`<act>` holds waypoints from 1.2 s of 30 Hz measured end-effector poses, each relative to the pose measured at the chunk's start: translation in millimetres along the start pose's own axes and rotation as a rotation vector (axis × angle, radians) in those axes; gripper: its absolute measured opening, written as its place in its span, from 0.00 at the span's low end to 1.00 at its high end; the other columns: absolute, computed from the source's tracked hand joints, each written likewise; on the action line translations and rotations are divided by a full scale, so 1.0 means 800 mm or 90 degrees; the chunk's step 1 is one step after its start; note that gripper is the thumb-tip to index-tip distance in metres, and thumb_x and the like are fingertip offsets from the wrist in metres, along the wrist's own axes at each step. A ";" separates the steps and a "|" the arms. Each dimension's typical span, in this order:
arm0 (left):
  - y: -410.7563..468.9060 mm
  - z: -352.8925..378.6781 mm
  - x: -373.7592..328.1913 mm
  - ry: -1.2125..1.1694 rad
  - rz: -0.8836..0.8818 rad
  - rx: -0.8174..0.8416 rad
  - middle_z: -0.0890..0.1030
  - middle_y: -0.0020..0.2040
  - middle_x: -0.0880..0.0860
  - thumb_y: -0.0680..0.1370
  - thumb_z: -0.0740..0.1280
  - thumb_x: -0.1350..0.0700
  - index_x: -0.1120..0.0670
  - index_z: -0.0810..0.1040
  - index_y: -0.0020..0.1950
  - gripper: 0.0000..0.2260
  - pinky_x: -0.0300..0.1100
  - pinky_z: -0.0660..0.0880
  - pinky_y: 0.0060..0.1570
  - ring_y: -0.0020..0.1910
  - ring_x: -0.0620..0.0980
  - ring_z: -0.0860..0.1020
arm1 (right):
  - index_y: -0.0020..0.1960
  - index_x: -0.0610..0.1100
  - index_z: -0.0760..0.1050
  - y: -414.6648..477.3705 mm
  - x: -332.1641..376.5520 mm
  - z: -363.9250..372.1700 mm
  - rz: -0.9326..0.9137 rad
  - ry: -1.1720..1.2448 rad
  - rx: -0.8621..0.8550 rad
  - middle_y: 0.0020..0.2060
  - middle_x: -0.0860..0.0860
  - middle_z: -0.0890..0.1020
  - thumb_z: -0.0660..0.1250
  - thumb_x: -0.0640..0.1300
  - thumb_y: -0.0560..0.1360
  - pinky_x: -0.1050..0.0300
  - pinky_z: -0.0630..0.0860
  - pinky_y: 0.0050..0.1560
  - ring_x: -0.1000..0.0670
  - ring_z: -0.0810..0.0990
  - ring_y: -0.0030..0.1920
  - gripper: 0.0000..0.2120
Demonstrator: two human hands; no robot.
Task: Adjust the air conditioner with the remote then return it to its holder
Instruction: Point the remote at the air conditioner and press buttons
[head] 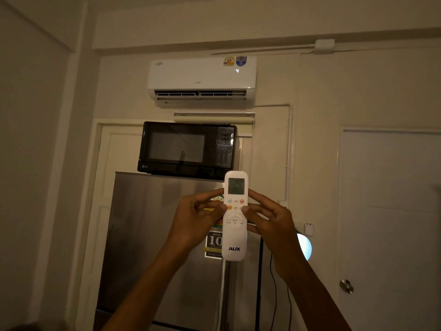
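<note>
— Now, item one: where is the remote [235, 216], and how does it lie?

— Held up in front of me, between both hands, before the refrigerator [152, 235]. Long axis upright, near vertical. Display end on top, toward the air conditioner [202, 78] high on the wall; the "AUX" end at the bottom. Button face turned to me.

— Item two: the grip?

— My left hand [195, 222] closes on the remote's left edge, thumb on the face near the orange button, fingers curled behind. My right hand [269, 220] pinches the right edge, thumb tip on the face beside the buttons, fingers wrapped round the back. Both hands are pressed onto the body at mid-length; the lower end hangs free.

— Item three: surroundings?

— Black microwave [188, 150] on top of the refrigerator, straight below the air conditioner. White door [391, 211] to the right, with a round knob [346, 286]. A black cable [274, 283] hangs beside the refrigerator.

— The display reading?

— Too dim to tell.
</note>
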State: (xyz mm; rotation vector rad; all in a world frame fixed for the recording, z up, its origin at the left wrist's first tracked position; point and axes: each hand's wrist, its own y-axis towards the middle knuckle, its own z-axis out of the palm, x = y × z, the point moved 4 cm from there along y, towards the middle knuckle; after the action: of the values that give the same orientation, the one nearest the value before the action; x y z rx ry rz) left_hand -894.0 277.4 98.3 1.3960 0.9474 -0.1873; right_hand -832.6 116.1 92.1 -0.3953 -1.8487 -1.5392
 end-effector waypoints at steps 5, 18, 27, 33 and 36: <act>-0.020 -0.009 -0.002 0.027 0.000 0.013 0.84 0.52 0.48 0.72 0.70 0.58 0.46 0.77 0.60 0.17 0.34 0.81 0.41 0.47 0.40 0.83 | 0.62 0.52 0.73 -0.020 -0.001 0.006 0.003 -0.001 -0.011 0.52 0.57 0.82 0.69 0.38 0.73 0.67 0.81 0.39 0.64 0.84 0.43 0.19; -0.035 -0.008 -0.015 0.021 -0.005 0.014 0.84 0.51 0.48 0.73 0.69 0.60 0.50 0.77 0.62 0.18 0.31 0.79 0.37 0.46 0.39 0.83 | 0.58 0.55 0.73 -0.035 0.014 0.006 0.002 -0.010 -0.013 0.52 0.57 0.82 0.69 0.39 0.73 0.65 0.82 0.40 0.64 0.84 0.43 0.17; -0.038 -0.007 -0.015 0.023 -0.013 0.016 0.85 0.52 0.49 0.72 0.69 0.59 0.45 0.77 0.58 0.17 0.38 0.82 0.42 0.47 0.42 0.84 | 0.55 0.59 0.74 -0.038 0.015 0.003 0.009 -0.009 -0.022 0.54 0.50 0.83 0.69 0.39 0.72 0.57 0.83 0.45 0.57 0.85 0.47 0.17; -0.037 -0.008 -0.015 0.021 -0.024 0.002 0.85 0.53 0.52 0.72 0.69 0.60 0.47 0.78 0.59 0.17 0.47 0.83 0.47 0.48 0.46 0.84 | 0.53 0.59 0.74 -0.036 0.017 0.006 -0.001 -0.006 -0.015 0.52 0.51 0.84 0.69 0.38 0.73 0.63 0.83 0.41 0.61 0.85 0.44 0.17; -0.037 -0.009 -0.016 0.018 -0.025 0.000 0.85 0.53 0.50 0.72 0.69 0.60 0.45 0.77 0.58 0.16 0.46 0.83 0.47 0.48 0.44 0.84 | 0.53 0.59 0.74 -0.035 0.017 0.007 -0.001 -0.008 -0.016 0.54 0.50 0.84 0.69 0.39 0.73 0.62 0.83 0.41 0.60 0.85 0.45 0.17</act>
State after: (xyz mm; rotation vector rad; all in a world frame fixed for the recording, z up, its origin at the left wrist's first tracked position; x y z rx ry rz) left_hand -923.6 271.8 85.6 1.3843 0.9991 -0.1972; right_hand -861.4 111.4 80.6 -0.4172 -1.8410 -1.5661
